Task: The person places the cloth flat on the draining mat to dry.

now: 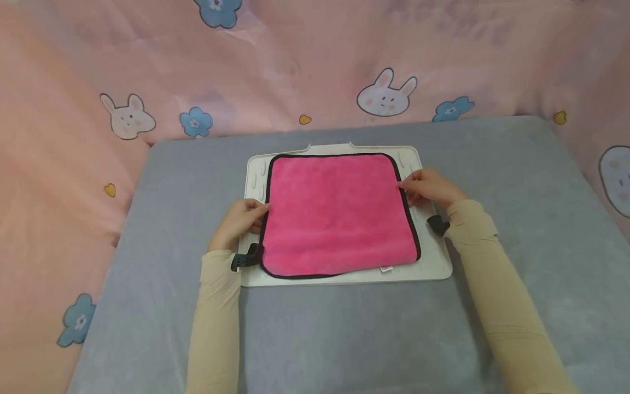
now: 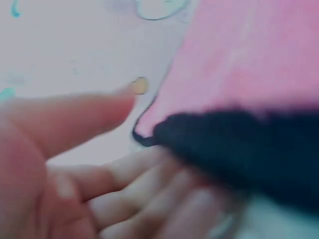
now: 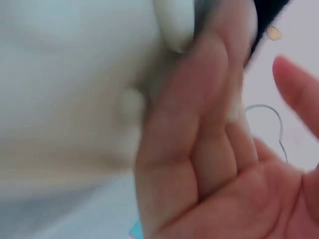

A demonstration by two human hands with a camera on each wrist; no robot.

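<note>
A bright pink plush cloth (image 1: pixel 337 210) with black edging lies over a white plastic board (image 1: pixel 433 262) on the grey-covered table. A small white label (image 1: pixel 386 268) sticks out under its lower edge. My left hand (image 1: pixel 240 221) is at the cloth's left edge. In the left wrist view, fingers (image 2: pixel 134 194) lie against the black edging, while the thumb stands apart. My right hand (image 1: pixel 429 187) is at the right edge, higher up. In the right wrist view, its fingers (image 3: pixel 199 119) are nearly straight beside the edging, thumb apart. Cloth hides the board's middle.
The grey table cover (image 1: pixel 334 334) extends around the board. Behind and at the sides hangs a pink curtain (image 1: pixel 305 71) printed with rabbits and flowers. Dark straps (image 1: pixel 246 258) sit at both wrists, close to the board.
</note>
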